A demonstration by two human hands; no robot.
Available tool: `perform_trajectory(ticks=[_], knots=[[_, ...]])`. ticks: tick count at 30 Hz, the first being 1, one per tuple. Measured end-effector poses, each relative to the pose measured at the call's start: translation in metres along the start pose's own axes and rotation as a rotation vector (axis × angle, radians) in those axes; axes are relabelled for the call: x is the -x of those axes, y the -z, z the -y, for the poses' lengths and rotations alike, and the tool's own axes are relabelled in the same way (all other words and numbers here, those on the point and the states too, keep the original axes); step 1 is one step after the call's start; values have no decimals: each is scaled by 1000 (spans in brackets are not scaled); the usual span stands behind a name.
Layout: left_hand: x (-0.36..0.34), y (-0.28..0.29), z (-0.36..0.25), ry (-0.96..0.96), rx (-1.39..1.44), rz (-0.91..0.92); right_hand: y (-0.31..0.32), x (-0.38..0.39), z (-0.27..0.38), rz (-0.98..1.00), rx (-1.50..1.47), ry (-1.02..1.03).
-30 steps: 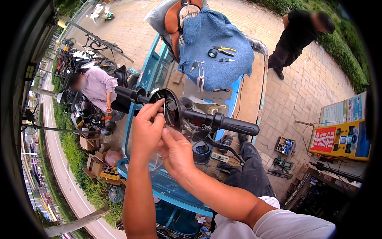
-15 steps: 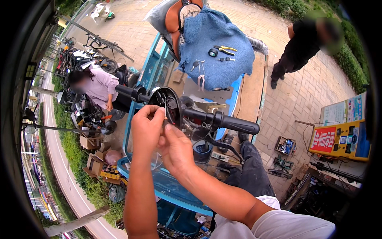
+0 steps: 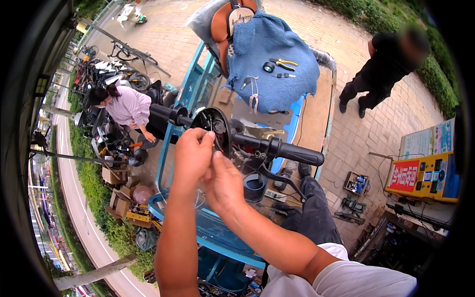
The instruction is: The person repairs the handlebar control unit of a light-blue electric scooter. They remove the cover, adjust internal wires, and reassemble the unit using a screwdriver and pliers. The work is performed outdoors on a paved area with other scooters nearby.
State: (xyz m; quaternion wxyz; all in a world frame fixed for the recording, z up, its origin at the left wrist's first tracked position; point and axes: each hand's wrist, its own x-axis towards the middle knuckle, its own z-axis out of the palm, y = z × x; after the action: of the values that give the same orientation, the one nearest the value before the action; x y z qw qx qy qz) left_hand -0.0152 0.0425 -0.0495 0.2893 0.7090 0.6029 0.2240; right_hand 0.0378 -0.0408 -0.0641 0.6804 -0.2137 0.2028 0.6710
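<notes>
A black handlebar (image 3: 297, 154) with rubber grips crosses in front of me, with an open, round black housing (image 3: 210, 122) at its middle, wiring inside. My left hand (image 3: 193, 153) is pinched at the housing's lower edge on a thin, wire-like piece, mostly hidden by the fingers. My right hand (image 3: 222, 183) is just below and to the right, thumb raised against it and fingers curled; what it holds is hidden. A blue cloth (image 3: 272, 94) above holds yellow-handled pliers (image 3: 283, 63), a black roll (image 3: 268, 67) and keys (image 3: 246, 82).
The handlebar stands over a teal cart frame (image 3: 227, 232). A person in lilac (image 3: 128, 106) is at left by parked scooters; another in black (image 3: 381, 69) stands at right. A parts box (image 3: 356, 183) and yellow machine (image 3: 428, 178) are at right; cardboard boxes (image 3: 118, 203) at left.
My hands have shifted slightly right and up at the housing, covering more of the thin piece. The person in lilac has turned and reached rightward; the person in black has shifted slightly right.
</notes>
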Motion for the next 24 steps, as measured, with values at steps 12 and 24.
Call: perform_trajectory(ticks=[12, 24], knots=[[5, 1, -10, -57, -76, -21, 10, 8, -2, -30, -27, -10], [5, 2, -9, -16, -66, 34, 14, 3, 2, 8, 11, -38]])
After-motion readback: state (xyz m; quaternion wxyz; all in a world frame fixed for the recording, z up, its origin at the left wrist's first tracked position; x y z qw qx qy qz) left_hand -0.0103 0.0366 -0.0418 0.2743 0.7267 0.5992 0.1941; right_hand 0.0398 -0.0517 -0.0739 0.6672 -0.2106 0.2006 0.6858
